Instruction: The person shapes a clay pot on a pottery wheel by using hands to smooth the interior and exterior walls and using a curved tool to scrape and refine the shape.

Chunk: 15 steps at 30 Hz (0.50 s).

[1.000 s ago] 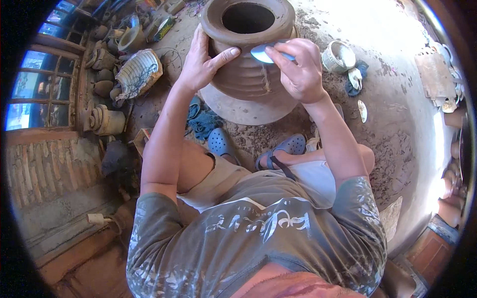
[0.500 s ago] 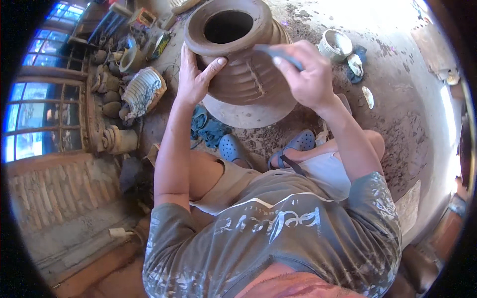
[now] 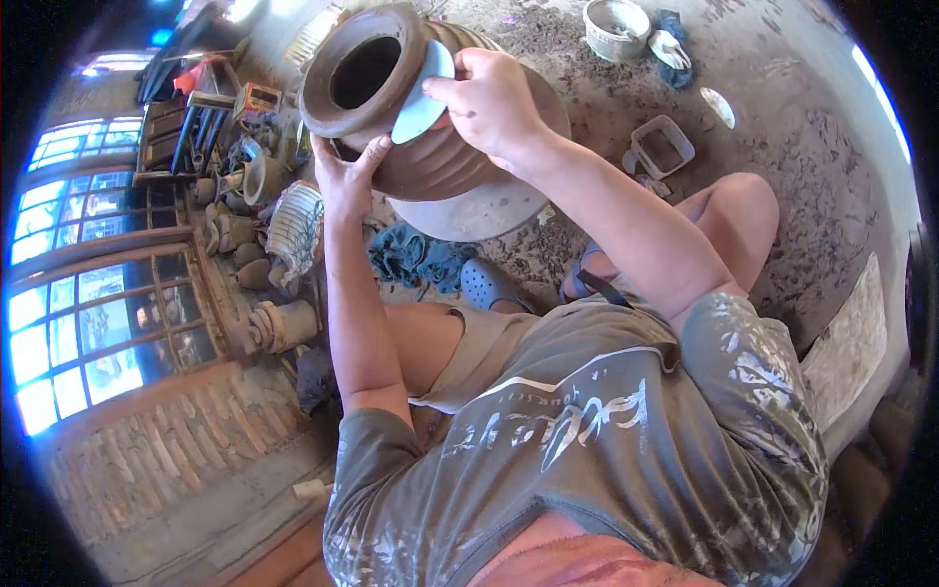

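Note:
A brown, ridged clay pot (image 3: pixel 435 168) with a wide rim sits on a pale round stand (image 3: pixel 469 220) at upper middle. My left hand (image 3: pixel 342 174) grips its left side below the rim, thumb on the clay and some fingers hidden behind it. My right hand (image 3: pixel 494 108) pinches a light-blue oval scraper (image 3: pixel 416 117) against the pot's neck, just under the right side of the rim.
At upper right are a white bucket (image 3: pixel 611 47), a white glove (image 3: pixel 668 49) and a plastic container (image 3: pixel 685 154). Dark-teal cloth (image 3: pixel 421 256) lies below the stand. Clay vessels (image 3: pixel 284 328) crowd the left side beneath windows. Scattered clay dirties the floor (image 3: pixel 802 235).
My right hand has moved left with the scraper, which now faces broadside against the neck. The view has shifted, so pot and hands appear farther left and more windows show.

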Available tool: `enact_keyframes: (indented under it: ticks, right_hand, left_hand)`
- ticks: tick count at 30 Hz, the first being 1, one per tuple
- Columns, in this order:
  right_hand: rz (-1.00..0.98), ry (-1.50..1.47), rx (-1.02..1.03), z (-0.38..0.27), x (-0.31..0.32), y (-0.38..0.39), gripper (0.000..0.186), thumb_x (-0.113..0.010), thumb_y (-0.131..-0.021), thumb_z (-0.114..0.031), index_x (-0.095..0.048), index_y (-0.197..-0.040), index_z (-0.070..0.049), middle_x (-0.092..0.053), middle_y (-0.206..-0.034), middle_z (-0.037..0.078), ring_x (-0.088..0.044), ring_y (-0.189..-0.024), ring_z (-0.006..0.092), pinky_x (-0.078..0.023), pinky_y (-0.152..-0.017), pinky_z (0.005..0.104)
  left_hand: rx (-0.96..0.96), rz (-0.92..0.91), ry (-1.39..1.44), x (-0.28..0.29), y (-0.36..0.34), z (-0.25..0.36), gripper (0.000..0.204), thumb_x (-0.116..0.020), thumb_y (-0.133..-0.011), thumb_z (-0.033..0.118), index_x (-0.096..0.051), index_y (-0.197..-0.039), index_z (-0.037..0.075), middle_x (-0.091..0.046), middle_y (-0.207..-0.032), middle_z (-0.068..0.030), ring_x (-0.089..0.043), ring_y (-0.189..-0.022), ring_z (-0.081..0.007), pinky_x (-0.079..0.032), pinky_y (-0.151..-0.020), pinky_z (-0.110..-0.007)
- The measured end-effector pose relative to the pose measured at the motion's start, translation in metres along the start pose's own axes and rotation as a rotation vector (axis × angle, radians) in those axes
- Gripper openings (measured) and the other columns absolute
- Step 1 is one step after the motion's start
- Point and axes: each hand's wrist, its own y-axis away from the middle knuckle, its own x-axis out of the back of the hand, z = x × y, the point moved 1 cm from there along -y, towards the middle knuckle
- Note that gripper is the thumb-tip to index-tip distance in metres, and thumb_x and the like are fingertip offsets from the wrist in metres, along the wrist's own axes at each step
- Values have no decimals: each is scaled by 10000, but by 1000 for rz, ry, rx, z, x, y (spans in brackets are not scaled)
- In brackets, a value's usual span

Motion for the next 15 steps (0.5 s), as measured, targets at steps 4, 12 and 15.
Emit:
enact_keyframes:
  ticks: [4, 12, 15]
  right_hand:
    - [10, -276, -42, 1, -8, -5, 140, -751, -954, -59, -699, -943, 71, -728, -892, 116, -702, -783, 141, -590, -702, 287]
    - [-58, -917, -46, 1, 2, 4, 200, -691, -987, -46, -699, -1161, 54, -755, -1077, 157, -771, -912, 248, -665, -849, 404]
    - [82, -781, 38, -12, 21, 2, 222, -687, -991, -72, -711, -1173, 52, -768, -1042, 156, -775, -901, 231, -662, -823, 384]
  left_hand:
    - [-45, 23, 36, -7, 1, -1, 835, -902, -858, 147, -428, -1527, -13, -543, -1477, -145, -548, -1330, -246, -413, -1169, -397]
    - [4, 97, -15, -18, 6, 13, 924, -936, -822, 234, -415, -1538, -29, -547, -1479, -163, -525, -1363, -269, -364, -1203, -413]
    - [8, 114, -71, -17, 7, 13, 989, -993, -755, 240, -412, -1499, -56, -554, -1454, -176, -537, -1342, -270, -384, -1186, -406]
